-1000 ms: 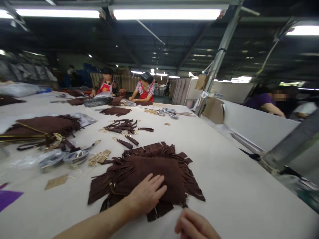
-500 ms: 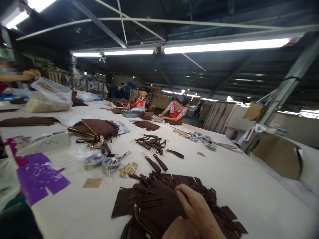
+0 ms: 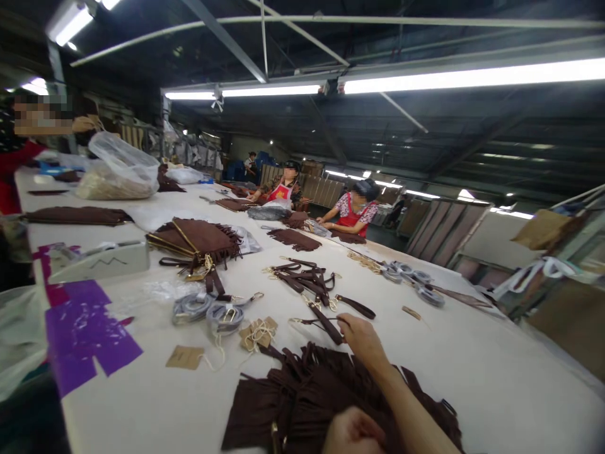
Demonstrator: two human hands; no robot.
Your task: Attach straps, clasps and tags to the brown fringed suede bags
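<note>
A dark brown fringed bag (image 3: 321, 391) with a gold zip lies at the table's near edge. Low in the view my left hand (image 3: 354, 432) rests against it with curled fingers, closed on the material; part of the hand is cut off by the frame. My right hand (image 3: 362, 340) reaches over the bag, thumb and fingertips pinched at the end of a brown wrist strap (image 3: 326, 325) with a gold clip. Beyond it lies a pile of similar wrist straps (image 3: 307, 277), and one more strap (image 3: 357, 307) sits just right of them.
Coiled grey straps (image 3: 225, 317) and cardboard tags (image 3: 185, 357) lie left of the bag. Further left are purple sheeting (image 3: 89, 334), a white tape dispenser (image 3: 101, 261) and stacked brown bags (image 3: 198, 239). Co-workers (image 3: 357, 208) stand around the table's far side.
My right hand has left the bag and moved forward to the wrist straps, taking the end of one. The left hand stays at the bag. The view has turned slightly left.
</note>
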